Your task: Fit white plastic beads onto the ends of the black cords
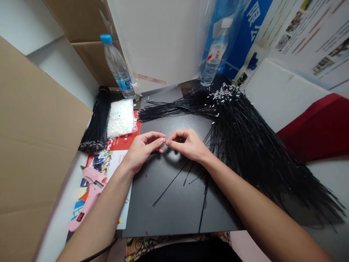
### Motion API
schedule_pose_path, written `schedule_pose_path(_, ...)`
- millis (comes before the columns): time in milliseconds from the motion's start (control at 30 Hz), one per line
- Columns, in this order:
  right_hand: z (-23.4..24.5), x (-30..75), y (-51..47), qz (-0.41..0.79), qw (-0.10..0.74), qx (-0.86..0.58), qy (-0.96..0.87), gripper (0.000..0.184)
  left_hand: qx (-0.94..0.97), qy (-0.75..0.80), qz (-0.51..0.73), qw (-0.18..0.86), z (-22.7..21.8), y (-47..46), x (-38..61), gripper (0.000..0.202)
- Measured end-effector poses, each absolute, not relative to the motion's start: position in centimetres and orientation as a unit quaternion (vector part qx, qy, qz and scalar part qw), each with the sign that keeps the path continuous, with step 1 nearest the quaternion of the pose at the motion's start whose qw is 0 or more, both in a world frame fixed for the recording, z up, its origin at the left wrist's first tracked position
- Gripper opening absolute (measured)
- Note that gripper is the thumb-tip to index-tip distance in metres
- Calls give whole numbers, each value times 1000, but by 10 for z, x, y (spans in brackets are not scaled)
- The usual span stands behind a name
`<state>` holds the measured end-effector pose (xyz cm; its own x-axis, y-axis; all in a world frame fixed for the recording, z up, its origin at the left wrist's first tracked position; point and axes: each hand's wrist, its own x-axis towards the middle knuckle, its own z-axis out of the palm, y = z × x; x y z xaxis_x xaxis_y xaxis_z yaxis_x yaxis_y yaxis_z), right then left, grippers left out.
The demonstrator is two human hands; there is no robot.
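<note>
My left hand [143,148] and my right hand [188,145] meet over the middle of the dark table, both closed in a pinch. Between their fingertips shows a tiny pale piece [165,141], too small to name surely; the left thumb and fingers grip it. What the right fingertips pinch is mostly hidden. Beside my right forearm spreads a big heap of thin black wires [245,134], with many small white connectors [225,92] at its far end. A few loose black wires [170,186] run out from under my right hand.
Left stand a bag of small white pieces [121,118], a bundle of black wires [98,122] and a pink glue gun [91,191]. More wires [174,110] lie behind my hands. Two water bottles [116,63] [215,54] stand at the back. Cardboard [35,145] walls the left.
</note>
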<state>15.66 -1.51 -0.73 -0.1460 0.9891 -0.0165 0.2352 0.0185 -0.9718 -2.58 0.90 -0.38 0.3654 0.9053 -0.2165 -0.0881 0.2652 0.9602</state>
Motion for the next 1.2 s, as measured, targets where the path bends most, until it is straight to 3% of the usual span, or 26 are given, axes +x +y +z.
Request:
schedule_pose_path(767,2,159,-15,537,362,-515,-561,20,530,413,345,656,0,8,-28,21)
schedule_pose_path(1200,-2,151,-18,441,394,-555,-585,12,511,452,358,637,0,7,-24,31)
